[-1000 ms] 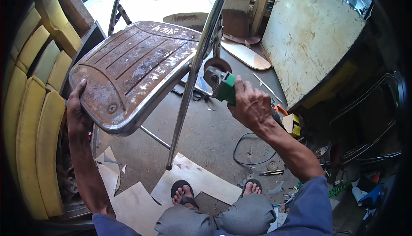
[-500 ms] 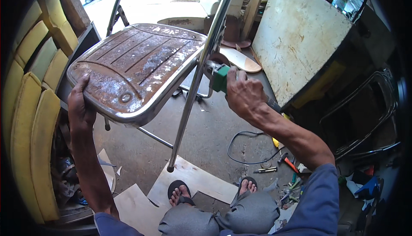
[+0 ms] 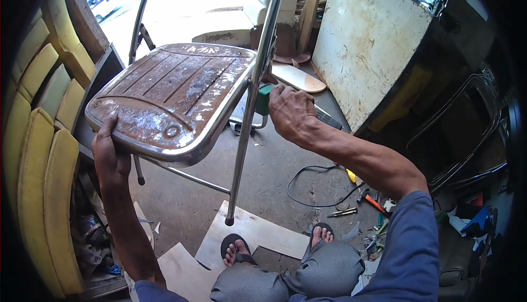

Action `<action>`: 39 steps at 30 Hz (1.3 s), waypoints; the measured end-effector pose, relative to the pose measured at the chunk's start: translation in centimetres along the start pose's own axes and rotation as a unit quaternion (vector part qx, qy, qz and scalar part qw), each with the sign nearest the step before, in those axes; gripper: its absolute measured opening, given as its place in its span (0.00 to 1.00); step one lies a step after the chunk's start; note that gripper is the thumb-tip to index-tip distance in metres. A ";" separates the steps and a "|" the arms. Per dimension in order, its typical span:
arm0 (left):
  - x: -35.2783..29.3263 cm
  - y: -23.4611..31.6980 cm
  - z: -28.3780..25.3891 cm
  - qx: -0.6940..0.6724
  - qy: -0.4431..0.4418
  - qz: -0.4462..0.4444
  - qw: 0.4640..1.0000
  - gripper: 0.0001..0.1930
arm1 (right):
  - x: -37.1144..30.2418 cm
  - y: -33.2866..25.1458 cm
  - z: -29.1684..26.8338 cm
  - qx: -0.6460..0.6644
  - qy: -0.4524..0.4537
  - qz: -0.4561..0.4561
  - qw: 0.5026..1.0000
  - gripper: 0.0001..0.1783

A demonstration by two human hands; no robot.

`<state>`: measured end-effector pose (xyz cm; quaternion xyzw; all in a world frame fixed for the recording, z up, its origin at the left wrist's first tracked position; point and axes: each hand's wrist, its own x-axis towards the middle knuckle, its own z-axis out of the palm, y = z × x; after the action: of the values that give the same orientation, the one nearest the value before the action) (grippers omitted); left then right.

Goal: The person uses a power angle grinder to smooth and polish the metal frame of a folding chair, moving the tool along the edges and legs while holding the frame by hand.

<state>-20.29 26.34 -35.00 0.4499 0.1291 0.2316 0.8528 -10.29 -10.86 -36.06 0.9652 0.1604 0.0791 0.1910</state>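
A metal folding chair [image 3: 164,104] with a rusty, paint-worn seat and chrome tube frame stands in front of me. My left hand [image 3: 112,151] grips the near left edge of the seat, thumb on top and fingers underneath. My right hand [image 3: 293,112] is closed around a green angle grinder [image 3: 264,100], just right of the chair's chrome front leg [image 3: 241,154]. Frame and hand hide most of the grinder's head; its grey rear part shows behind my wrist. Whether the disc touches the frame I cannot tell.
Yellow cushions [image 3: 46,175] are stacked at the left. A stained white panel [image 3: 370,44] leans at the right, near folded chair frames [image 3: 466,132]. A black cord [image 3: 291,192], an orange-handled hammer [image 3: 374,203] and small tools lie on the floor. Cardboard sheets [image 3: 219,236] lie around my feet.
My right hand and the grinder have moved left and slightly down in view, further behind the chair's frame. The chair's backrest now shows at the top. My left hand keeps its grip.
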 end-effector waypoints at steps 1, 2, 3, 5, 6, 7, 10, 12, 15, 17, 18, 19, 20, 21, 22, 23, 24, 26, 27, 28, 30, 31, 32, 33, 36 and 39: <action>0.1 0.1 -0.3 0.002 -0.001 0.000 1.000 0.18 | 0.1 -0.3 -0.4 0.015 0.017 0.006 1.000 0.29; 0.2 0.3 -0.5 0.004 -0.002 0.000 1.000 0.18 | 0.1 -0.5 -0.9 0.031 0.033 0.013 0.999 0.29; 0.1 0.4 -0.6 0.005 -0.002 0.002 1.000 0.18 | 0.5 -0.2 -1.6 0.045 0.002 0.002 0.999 0.28; 0.0 0.2 -0.4 -0.001 -0.005 0.002 1.000 0.18 | 0.5 -0.8 -1.1 -0.031 -0.017 0.015 0.999 0.27; -0.1 0.0 -0.3 0.000 -0.007 0.003 1.000 0.18 | 0.6 -1.0 -0.9 -0.069 -0.027 0.022 0.997 0.27; -0.2 0.0 -0.3 0.001 -0.008 0.006 1.000 0.18 | 1.0 -0.9 -1.1 -0.040 -0.058 0.014 0.997 0.27; -0.6 -0.1 0.2 -0.001 -0.001 0.014 1.000 0.18 | 1.8 -1.8 -1.3 -0.087 -0.099 -0.033 0.991 0.29; -0.8 -0.3 0.3 -0.003 0.001 0.016 1.000 0.19 | 1.9 -1.9 -1.2 -0.090 -0.077 -0.022 0.993 0.30; -1.1 -0.3 0.1 -0.007 0.006 0.014 1.000 0.19 | 1.8 -1.7 -2.3 -0.112 -0.042 -0.044 0.992 0.27; -1.1 -0.2 0.0 -0.013 0.014 0.011 1.000 0.20 | 1.9 -1.8 -2.5 -0.148 -0.061 -0.068 0.985 0.25; -1.1 -0.2 0.0 -0.013 0.009 0.007 1.000 0.20 | 2.0 -1.8 -2.7 -0.165 -0.070 -0.080 0.980 0.25; -1.2 -0.1 -0.2 -0.013 0.007 0.005 1.000 0.20 | 2.1 -1.7 -3.0 -0.122 -0.076 -0.052 0.988 0.23; -1.3 0.0 -0.3 -0.013 0.006 0.003 1.000 0.20 | 2.3 -1.5 -3.0 -0.120 -0.069 -0.067 0.988 0.23; -1.3 0.0 -0.3 -0.014 0.010 0.005 1.000 0.19 | 2.3 -1.3 -2.9 -0.118 -0.062 -0.082 0.988 0.23; -1.4 0.1 -0.3 -0.012 0.013 0.004 1.000 0.19 | 2.3 -1.4 -2.6 -0.113 -0.057 -0.097 0.987 0.23; -1.5 0.3 -0.4 -0.010 0.017 0.004 1.000 0.19 | 2.5 -1.8 -2.3 -0.092 -0.072 -0.087 0.989 0.23; -1.8 0.4 -0.5 -0.011 0.019 0.002 1.000 0.19 | 2.8 -2.4 -2.1 -0.071 -0.087 -0.078 0.991 0.23; -1.9 0.0 -0.1 -0.018 0.015 -0.001 1.000 0.19 | 3.2 -2.6 -0.1 -0.059 -0.093 -0.067 0.992 0.23; -1.7 0.0 -0.2 -0.017 0.012 -0.001 1.000 0.21 | 2.9 -2.5 1.5 -0.062 -0.085 -0.071 0.992 0.24; -1.5 0.3 -0.2 -0.012 0.012 0.004 1.000 0.23 | 2.9 -2.6 2.4 -0.062 -0.072 -0.080 0.992 0.24; -1.5 -0.3 -0.5 -0.013 0.014 -0.001 1.000 0.25 | 2.5 -2.0 3.8 0.018 -0.117 -0.052 0.992 0.25; -1.5 -0.5 -0.4 -0.013 0.012 0.000 1.000 0.25 | 2.2 -1.6 4.9 0.053 -0.108 -0.041 0.992 0.25; -1.5 -0.5 -0.3 -0.013 0.011 0.000 1.000 0.25 | 1.9 -1.2 6.2 0.088 -0.099 -0.031 0.991 0.25; -1.7 -0.4 -0.2 -0.009 0.008 0.000 1.000 0.25 | 1.6 -0.8 7.6 0.069 -0.025 -0.036 0.997 0.24; -1.6 0.0 -0.9 -0.001 0.004 0.001 1.000 0.24 | 1.0 0.4 5.5 0.064 -0.017 -0.063 0.996 0.28; -1.3 0.5 -1.4 0.009 0.002 -0.003 1.000 0.21 | 0.6 1.4 5.4 0.091 0.078 -0.069 0.990 0.27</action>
<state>-22.18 26.89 -35.39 0.4564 0.1344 0.2290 0.8492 -8.20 -13.71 -40.43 0.9560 0.2477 0.1260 0.0940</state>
